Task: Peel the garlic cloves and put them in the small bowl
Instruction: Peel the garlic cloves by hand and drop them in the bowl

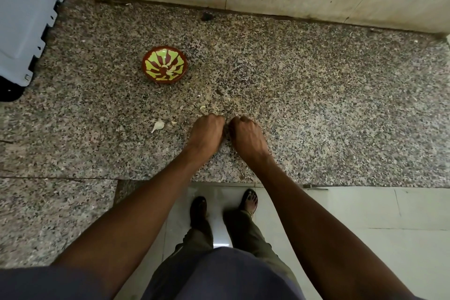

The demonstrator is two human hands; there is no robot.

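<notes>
Presently: left hand (pixel 209 129) and right hand (pixel 244 132), knuckles together, fingers curled over something hidden, presumably a clove mid-peel. Small bowl (pixel 164 64) at eleven o'clock, within reach, holding pale peeled pieces; unpeeled clove (pixel 158 125) at nine o'clock on the surface (pixel 316 95), awaiting its turn.

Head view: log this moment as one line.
left hand: fingers curled, contents hidden | right hand: same, knuckles near left | bowl: two peeled cloves | counter: unpeeled clove, skin scraps
</notes>
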